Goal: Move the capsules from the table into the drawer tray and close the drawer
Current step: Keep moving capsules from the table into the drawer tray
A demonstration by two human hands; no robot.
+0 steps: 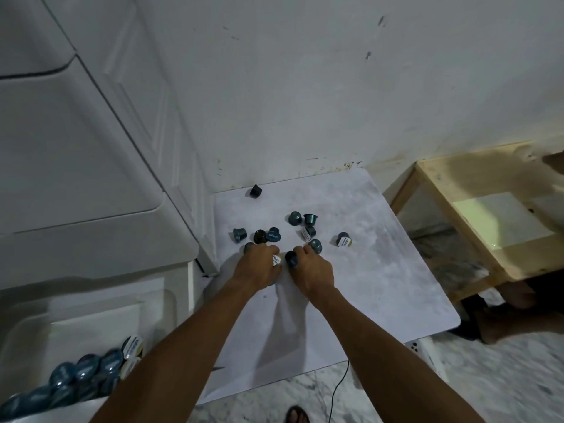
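Several small dark and blue-grey capsules [310,220] lie scattered on the white marble-look table [381,270]. One dark capsule [255,191] sits alone near the wall. My left hand [258,267] grips a white-lidded capsule [276,259] among the pile. Just to its right, my right hand [309,270] grips a dark capsule [291,258]. At the lower left the open drawer tray [39,337] holds several blue-lidded capsules [88,370] in rows.
A white drawer cabinet [91,178] stands left of the table against the wall. A wooden shelf unit [488,215] stands to the right. A black cable [338,389] and a sandalled foot [297,415] are on the marble floor below.
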